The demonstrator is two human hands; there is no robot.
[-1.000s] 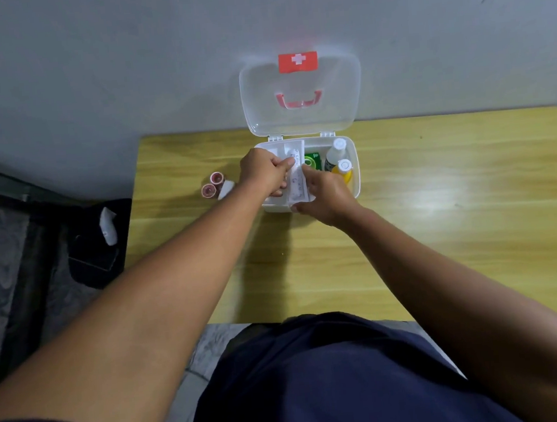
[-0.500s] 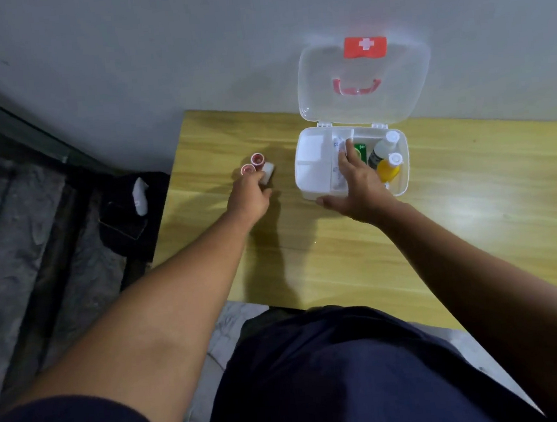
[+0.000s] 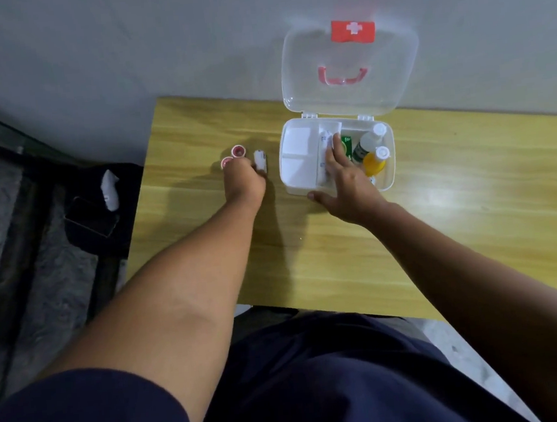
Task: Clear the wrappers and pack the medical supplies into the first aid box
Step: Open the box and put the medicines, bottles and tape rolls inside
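The clear first aid box (image 3: 391, 170) stands open on the wooden table (image 3: 342, 259), its lid (image 3: 349, 70) leaning back against the wall. Inside are a white divider tray (image 3: 299, 155), a white packet (image 3: 326, 136), a green carton (image 3: 346, 144), a white-capped dark bottle (image 3: 369, 142) and a yellow bottle (image 3: 375, 163). My right hand (image 3: 345, 178) lies flat on the packet, thumb against the box's front wall. My left hand (image 3: 244, 183) reaches over two pink tape rolls (image 3: 239, 151) and a white bandage roll (image 3: 260, 160); its fingertips are hidden.
Left of the table, a black bag (image 3: 96, 223) lies on the floor with a crumpled white wrapper (image 3: 110, 188) on it. The grey wall runs close behind the box. The table's left edge is just beyond the tape rolls.
My left hand left the box and moved left to the tape rolls and bandage roll. The right hand pushed the packet down into the box and stays on it. My head turned left.
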